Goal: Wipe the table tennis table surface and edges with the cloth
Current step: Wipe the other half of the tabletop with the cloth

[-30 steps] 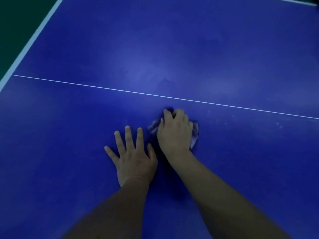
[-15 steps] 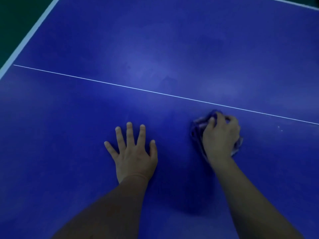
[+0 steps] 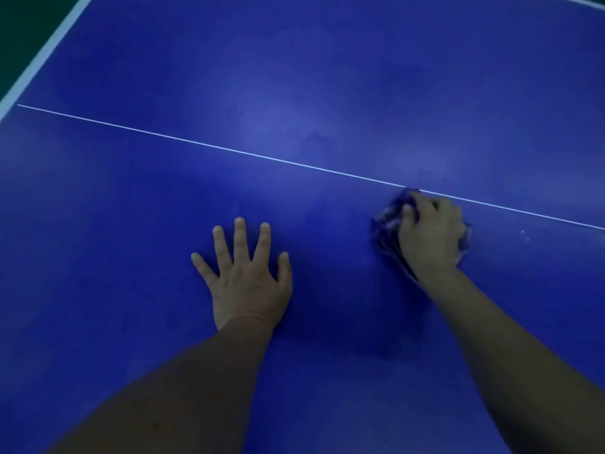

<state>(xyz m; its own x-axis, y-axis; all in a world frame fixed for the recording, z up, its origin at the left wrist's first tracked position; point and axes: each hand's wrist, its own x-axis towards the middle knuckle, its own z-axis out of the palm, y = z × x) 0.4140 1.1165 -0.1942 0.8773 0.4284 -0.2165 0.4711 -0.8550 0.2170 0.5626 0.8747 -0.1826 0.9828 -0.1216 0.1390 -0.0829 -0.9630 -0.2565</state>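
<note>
The blue table tennis table (image 3: 327, 77) fills the view in dim light. My right hand (image 3: 430, 232) presses a crumpled dark cloth (image 3: 386, 229) against the surface, right beside the thin white centre line (image 3: 196, 144). The cloth bulges out on the left of the hand and a little shows at its right. My left hand (image 3: 245, 276) lies flat on the table with fingers spread, holding nothing, well to the left of the cloth.
The white edge stripe (image 3: 42, 57) of the table runs along the far left, with dark green floor (image 3: 19, 21) beyond it. A few small pale specks (image 3: 523, 234) sit on the surface to the right of the cloth.
My right hand has slid the cloth to the right, away from my left hand, and up to the centre line. The left hand has stayed flat in place.
</note>
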